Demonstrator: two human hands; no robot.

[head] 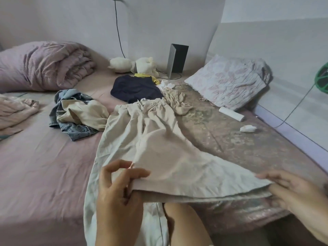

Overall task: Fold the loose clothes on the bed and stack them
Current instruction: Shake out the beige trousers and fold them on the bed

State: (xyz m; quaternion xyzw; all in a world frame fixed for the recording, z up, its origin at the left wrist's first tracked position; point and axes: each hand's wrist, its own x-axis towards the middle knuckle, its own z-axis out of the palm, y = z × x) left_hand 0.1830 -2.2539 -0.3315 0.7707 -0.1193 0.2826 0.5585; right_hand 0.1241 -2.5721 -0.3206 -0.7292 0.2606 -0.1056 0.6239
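Fingers of the left hand are curled over the near hem of the beige trousers, which is pinched between fingertips and thumb; the right hand grips the same hem at its far right corner, thumb on top and the other fingers tucked beneath the cloth. Between the two hands the hem is held lifted and stretched, while the rest of the trousers is spread flat along the bed, waistband away from the person and one leg hanging over the near edge.

Left of the trousers, a heap of loose clothes is seen: a cream garment lying on top of a denim piece. Just beyond the waistband a dark navy garment is laid, with a strip of yellow cloth at its far edge. A crumpled tan garment is touching the waistband on the right, and small white items are bunched beside it.

Farther back, a rolled pink quilt is piled at the left, a white plush toy rests near the wall, and a dark upright box stands beside it with a black cable running up the wall. A floral pillow lies at the right, with a white roll and a crumpled tissue on the patterned mat near it. A pink blanket is bunched at the far left edge.
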